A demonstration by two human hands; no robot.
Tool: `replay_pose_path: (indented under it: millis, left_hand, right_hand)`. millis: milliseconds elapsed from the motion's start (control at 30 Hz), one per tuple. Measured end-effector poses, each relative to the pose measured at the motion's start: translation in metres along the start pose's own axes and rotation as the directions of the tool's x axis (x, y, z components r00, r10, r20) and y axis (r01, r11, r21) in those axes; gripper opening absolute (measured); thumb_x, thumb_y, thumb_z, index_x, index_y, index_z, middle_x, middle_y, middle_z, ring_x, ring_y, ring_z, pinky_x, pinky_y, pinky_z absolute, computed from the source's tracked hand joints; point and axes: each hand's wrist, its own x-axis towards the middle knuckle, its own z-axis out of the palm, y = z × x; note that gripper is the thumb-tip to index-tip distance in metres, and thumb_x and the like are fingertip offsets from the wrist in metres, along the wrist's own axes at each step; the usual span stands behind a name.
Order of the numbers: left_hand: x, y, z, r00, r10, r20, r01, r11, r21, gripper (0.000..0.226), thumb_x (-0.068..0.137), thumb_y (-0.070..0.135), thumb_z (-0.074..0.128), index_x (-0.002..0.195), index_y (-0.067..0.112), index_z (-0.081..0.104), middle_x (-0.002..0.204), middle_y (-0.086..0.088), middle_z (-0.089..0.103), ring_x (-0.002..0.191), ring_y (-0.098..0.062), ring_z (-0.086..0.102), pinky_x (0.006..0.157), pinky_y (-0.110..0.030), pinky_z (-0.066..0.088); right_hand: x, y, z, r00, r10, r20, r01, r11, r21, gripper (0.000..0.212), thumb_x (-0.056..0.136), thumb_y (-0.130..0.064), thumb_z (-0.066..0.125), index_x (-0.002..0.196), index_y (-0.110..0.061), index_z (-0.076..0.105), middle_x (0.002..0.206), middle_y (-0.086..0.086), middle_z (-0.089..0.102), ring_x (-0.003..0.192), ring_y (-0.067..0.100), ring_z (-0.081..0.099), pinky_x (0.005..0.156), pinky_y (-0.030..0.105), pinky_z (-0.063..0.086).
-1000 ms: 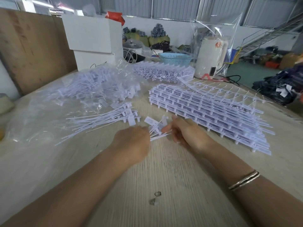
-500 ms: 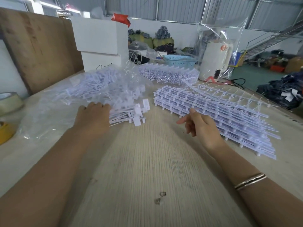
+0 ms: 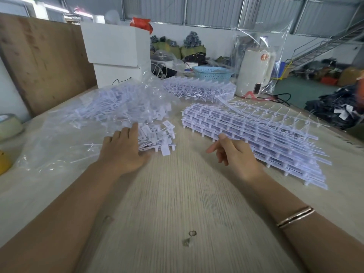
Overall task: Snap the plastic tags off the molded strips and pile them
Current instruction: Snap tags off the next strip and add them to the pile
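Nearest the camera, the desk [image 3: 177, 203] shows pale wood-grain laminate with a small dark blemish.

The left hand [image 3: 124, 152] lies flat, fingers straight and relaxed, pressing on the near edge of the tags [image 3: 155, 137]. It grips nothing. In my judgement it is settling a fresh batch onto the pile so that it stays together.

The right hand [image 3: 234, 152] hangs just above the desk, fingers loosely curled and empty, the forefinger out. It is just beside the near edge of the strips [image 3: 256, 134], probably placed to take the next one.

The tags are thin white plastic: small flat rectangular heads on long slender tails, lying roughly parallel. Their pile rests against a crumpled clear bag [image 3: 110, 107] that holds many more.

The strips are stacked in flat layers, ladder-like white mouldings with short pegs along the edges. The topmost one is bowed upward at the far end.

Beyond them lies a second heap of strips [image 3: 199, 89], then a blue perforated basket [image 3: 212, 72] and a white box [image 3: 116, 46].
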Motion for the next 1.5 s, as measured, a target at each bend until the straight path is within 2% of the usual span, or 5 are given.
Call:
replay_pose_path:
  millis: [300,700,1000,1233,1500]
  left_hand:
    - [-0.015,0.034,-0.014,0.943,0.226,-0.246,-0.245,0.968,-0.049,0.076,0.082,0.054,0.047,0.147,0.025,0.019,0.154,-0.001,0.013,0.14,-0.019,0.004,0.111,-0.039,-0.004]
    - [-0.046,0.095,0.005,0.767,0.61,-0.198,-0.64,0.744,-0.191,0.024,0.088,0.029,0.055,0.11,0.026,0.067,0.111,0.01,0.062,0.112,-0.012,0.049,0.087,-0.028,0.029]
    - [-0.041,0.091,0.011,0.761,0.62,-0.189,-0.647,0.707,-0.287,0.027,0.092,0.031,0.047,0.116,0.032,0.059,0.115,0.02,0.054,0.112,0.0,0.041,0.092,-0.017,0.025]
    - [-0.041,0.091,0.013,0.749,0.642,-0.163,-0.656,0.685,-0.317,0.027,0.094,0.031,0.045,0.119,0.032,0.055,0.118,0.022,0.048,0.112,0.006,0.035,0.093,-0.012,0.021]
    - [-0.042,0.092,0.011,0.752,0.644,-0.14,-0.648,0.687,-0.329,0.027,0.094,0.029,0.044,0.119,0.031,0.055,0.118,0.02,0.048,0.113,0.005,0.035,0.095,-0.015,0.025]
  right_hand:
    - [0.005,0.001,-0.001,0.998,-0.055,-0.033,0.054,0.999,-0.005,0.051,0.1,-0.039,0.034,0.069,-0.023,0.071,0.05,-0.008,0.053,0.05,0.0,0.048,0.058,0.017,0.037]
    - [0.069,-0.024,-0.039,0.989,-0.138,0.053,0.147,0.871,-0.47,0.02,0.094,-0.022,0.049,0.091,-0.017,0.069,0.086,-0.003,0.066,0.067,-0.001,0.056,0.06,0.01,0.04]
    - [0.153,0.015,-0.078,0.944,0.331,-0.01,-0.219,0.602,-0.768,0.009,0.095,-0.016,0.042,0.095,-0.014,0.051,0.124,0.019,0.057,0.116,0.031,0.053,0.097,0.038,0.041]
    - [0.163,0.03,-0.086,0.946,0.324,-0.003,-0.21,0.603,-0.77,0.034,0.095,-0.027,0.049,0.111,-0.001,0.063,0.114,0.018,0.062,0.108,0.033,0.056,0.085,0.031,0.043]
    - [0.163,0.031,-0.093,0.989,0.142,-0.037,-0.114,0.586,-0.802,0.042,0.1,-0.023,0.032,0.058,-0.019,0.031,0.067,0.002,0.04,0.082,0.023,0.043,0.072,0.03,0.031]
